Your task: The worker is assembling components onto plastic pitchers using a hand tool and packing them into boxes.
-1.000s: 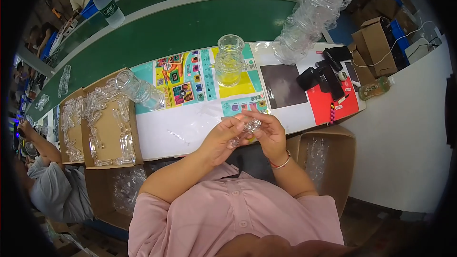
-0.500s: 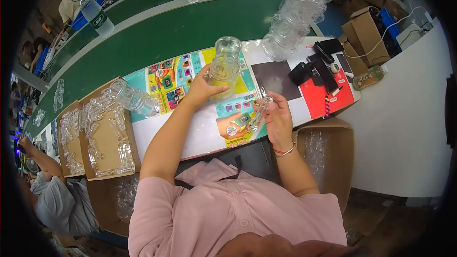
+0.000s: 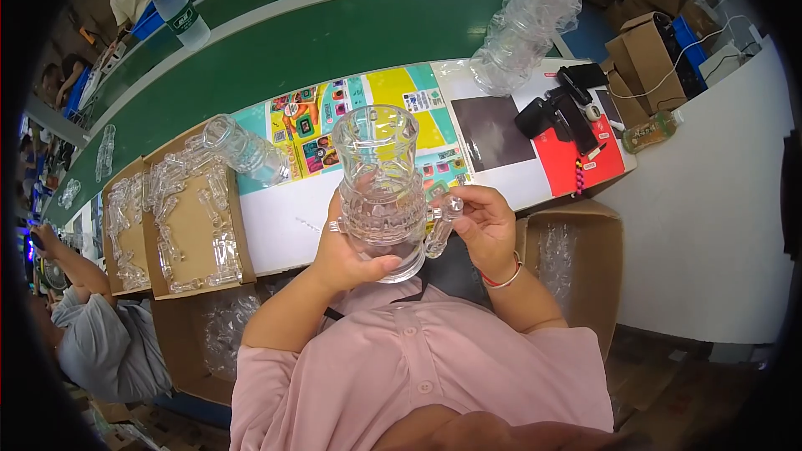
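My left hand [image 3: 347, 260] is wrapped round the lower part of a large clear ribbed plastic mug body [image 3: 380, 200], held upright in front of my chest at the table's near edge. A small clear peg sticks out of its left side, by my fingers. In my right hand [image 3: 491, 234] a clear plastic handle [image 3: 441, 225] is pinched between thumb and fingers, against the right side of the mug body. Whether the two parts are joined cannot be told. A second clear mug body [image 3: 246, 152] lies tilted on the table, its top over the edge of a cardboard tray.
Clear handles lie in the cardboard tray [image 3: 188, 255] at left. A tall stack of clear mug bodies [image 3: 535, 25] stands back right, near a black strapped object [image 3: 551, 113] and a drink bottle [image 3: 652, 132]. Open boxes [image 3: 606, 276] flank me. Water bottles [image 3: 180, 17] stand beyond.
My left hand has brought the mug body from the table toward my chest. My right hand has moved the handle against the mug body's side.
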Tool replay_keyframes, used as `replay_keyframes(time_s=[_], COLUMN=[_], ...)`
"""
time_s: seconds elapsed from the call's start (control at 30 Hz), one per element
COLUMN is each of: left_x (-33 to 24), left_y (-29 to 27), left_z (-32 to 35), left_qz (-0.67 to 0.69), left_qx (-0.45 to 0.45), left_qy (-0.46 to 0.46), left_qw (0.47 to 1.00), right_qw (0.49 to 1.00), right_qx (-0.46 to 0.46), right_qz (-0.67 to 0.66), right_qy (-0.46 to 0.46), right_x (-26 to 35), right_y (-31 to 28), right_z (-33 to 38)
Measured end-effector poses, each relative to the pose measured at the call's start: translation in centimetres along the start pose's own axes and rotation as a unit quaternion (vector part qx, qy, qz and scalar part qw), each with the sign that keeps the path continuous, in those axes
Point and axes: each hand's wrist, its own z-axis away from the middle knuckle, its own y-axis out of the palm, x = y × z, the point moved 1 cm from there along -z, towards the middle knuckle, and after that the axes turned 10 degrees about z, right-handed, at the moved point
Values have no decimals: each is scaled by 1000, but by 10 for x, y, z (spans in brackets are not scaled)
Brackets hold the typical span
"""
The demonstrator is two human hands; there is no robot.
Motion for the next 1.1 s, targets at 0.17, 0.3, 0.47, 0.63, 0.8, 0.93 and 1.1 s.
replay_keyframes(time_s=[0.17,0.3,0.47,0.63,0.8,0.93,1.1], left_x=[2,4,4,-7,-10,1,-16], left_y=[-1,0,1,19,37,33,18], left_z=[8,14,35,39,78,97,73], left_qz=[-52,-103,-49,-237,-358,-339,-340], left_qx=[31,31,39,280,391,405,315], left_qy=[30,51,-9,151,184,212,72], left_qw=[998,993,998,918,828,822,883], right_qw=[998,989,969,995,916,928,950], right_qx=[15,22,124,103,318,329,276], right_qz=[59,136,214,-15,63,-11,123], right_qy=[-28,-62,-11,1,-235,-174,-74], right_x=[4,12,43,64,66,73,52], right_y=[1,1,2,31,32,43,39], right_z=[11,12,12,16,56,80,43])
